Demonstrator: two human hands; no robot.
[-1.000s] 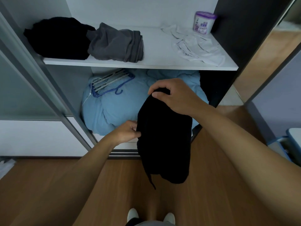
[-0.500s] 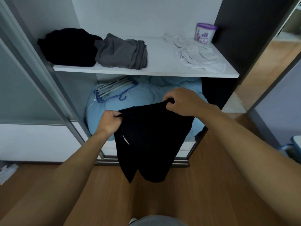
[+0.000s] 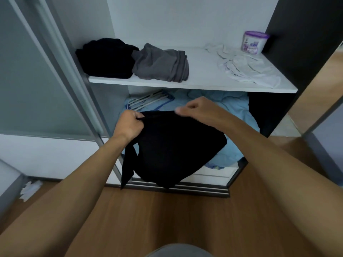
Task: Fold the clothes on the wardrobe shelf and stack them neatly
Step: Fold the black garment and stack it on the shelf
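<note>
A black garment (image 3: 172, 147) hangs spread in front of the wardrobe, below the white shelf (image 3: 194, 83). My left hand (image 3: 129, 125) grips its upper left edge and my right hand (image 3: 197, 110) pinches its upper right edge. A loose strip of the cloth dangles at the lower left. On the shelf lie a crumpled black garment (image 3: 106, 58) at the left, a grey garment (image 3: 161, 64) beside it and touching it, and a rumpled white garment (image 3: 246, 67) at the right.
A purple-lidded tub (image 3: 255, 42) stands at the shelf's back right corner. Under the shelf lies light blue bedding (image 3: 235, 112) with hangers (image 3: 148, 100) on it. A sliding door frame (image 3: 74, 71) stands at the left, a dark panel (image 3: 297, 43) at the right. White scraps (image 3: 30, 189) lie on the wooden floor.
My hands have spread the black garment from a narrow hanging bundle into a wide sheet and lifted it. My head has moved closer to the wardrobe.
</note>
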